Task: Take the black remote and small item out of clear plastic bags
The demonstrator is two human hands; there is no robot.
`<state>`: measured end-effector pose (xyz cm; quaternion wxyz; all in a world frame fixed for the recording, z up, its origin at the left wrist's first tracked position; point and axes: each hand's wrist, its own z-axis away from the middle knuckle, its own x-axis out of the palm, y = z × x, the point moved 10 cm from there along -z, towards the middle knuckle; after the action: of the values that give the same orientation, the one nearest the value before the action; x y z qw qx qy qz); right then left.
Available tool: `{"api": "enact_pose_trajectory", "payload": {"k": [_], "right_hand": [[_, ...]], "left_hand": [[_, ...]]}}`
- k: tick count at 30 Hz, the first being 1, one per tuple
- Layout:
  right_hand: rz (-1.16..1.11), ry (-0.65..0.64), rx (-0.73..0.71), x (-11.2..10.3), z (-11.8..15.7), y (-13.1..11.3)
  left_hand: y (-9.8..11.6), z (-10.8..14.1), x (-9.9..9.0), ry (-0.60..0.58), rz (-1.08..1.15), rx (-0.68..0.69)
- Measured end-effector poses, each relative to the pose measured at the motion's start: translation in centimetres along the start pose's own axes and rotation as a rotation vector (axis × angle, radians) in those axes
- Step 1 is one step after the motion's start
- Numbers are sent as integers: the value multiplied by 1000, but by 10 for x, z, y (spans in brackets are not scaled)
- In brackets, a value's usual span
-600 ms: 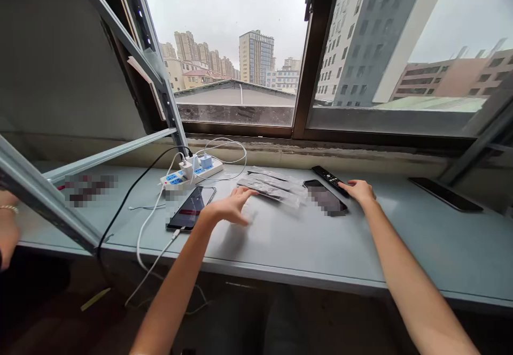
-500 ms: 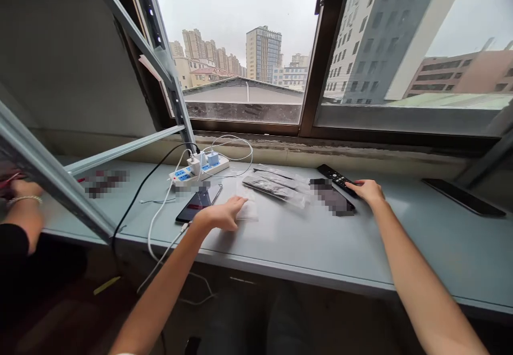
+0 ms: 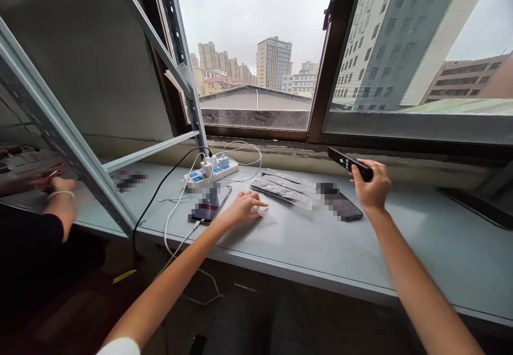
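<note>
My right hand point(image 3: 372, 184) is closed around a black remote control point(image 3: 342, 161) and holds it above the table, its far end tilted up. My left hand point(image 3: 244, 209) has its fingers pinched on a clear plastic bag point(image 3: 269, 216) at the table top. Behind and to the right of that hand lie black remotes in clear plastic wrapping point(image 3: 276, 190). A dark, partly blurred phone-like device point(image 3: 348, 208) rests below the raised remote control. Left of my left hand is a phone point(image 3: 216, 200) with a white cable at its near end.
A white power strip point(image 3: 232, 170) with plugs and loose cables stands at the back. A metal shelf frame point(image 3: 80, 130) rises on the left; beyond it a co-worker's hand point(image 3: 62, 186) handles something reddish. A long black flat object point(image 3: 476, 205) lies at the right.
My right hand has lifted the remote control off the table. My left hand has moved right onto the plastic bag and pinched it. The camera view has shifted slightly.
</note>
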<state>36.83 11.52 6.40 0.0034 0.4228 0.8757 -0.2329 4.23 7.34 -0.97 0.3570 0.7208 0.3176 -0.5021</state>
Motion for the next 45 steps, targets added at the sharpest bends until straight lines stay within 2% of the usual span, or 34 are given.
{"api": "enact_pose_trajectory", "payload": {"k": [2,3,5,8,10,11,13,15,18,22,25,27,31,33,36,40,43,45], "right_hand": [[-72,-30,-113,6,4,-39],[-90,-65,-174,11,8,-57],[-81,-134,-276,22,19,-83],[-26,-231,-396,37,35,-102],[-10,-297,-458,45,44,-108],[-9,-314,-481,47,46,-110],[-14,-303,-516,46,48,-114],[-14,-260,-537,40,46,-117],[13,-206,-545,33,43,-119],[39,-210,-533,30,42,-117],[29,-188,-505,28,44,-114],[27,-158,-477,26,44,-112],[-18,-127,-424,23,41,-111],[-59,-153,-389,26,39,-109],[-115,-199,-247,32,35,-98],[-193,-184,82,36,31,-68],[-263,-114,354,33,32,-40],[-299,-67,477,31,34,-26]], "left_hand": [[2,-18,-7,80,-28,15],[3,-28,-18,164,-22,12],[1,-43,-54,444,48,-24],[-7,-39,-115,979,207,-108],[-7,-28,-137,1247,219,-173],[-4,-23,-142,1332,201,-190],[2,-19,-145,1392,159,-186],[6,-22,-140,1327,136,-161],[5,-31,-125,1144,87,-161],[3,-38,-111,1011,2,-191],[12,-55,-95,858,-39,-123],[25,-73,-72,662,-51,-35],[44,-96,-8,201,-51,59],[46,-98,12,80,-38,62],[42,-98,17,80,-3,47],[23,-99,6,152,4,-84],[13,-98,-6,250,-13,-164],[9,-97,-15,347,17,-174]]}}
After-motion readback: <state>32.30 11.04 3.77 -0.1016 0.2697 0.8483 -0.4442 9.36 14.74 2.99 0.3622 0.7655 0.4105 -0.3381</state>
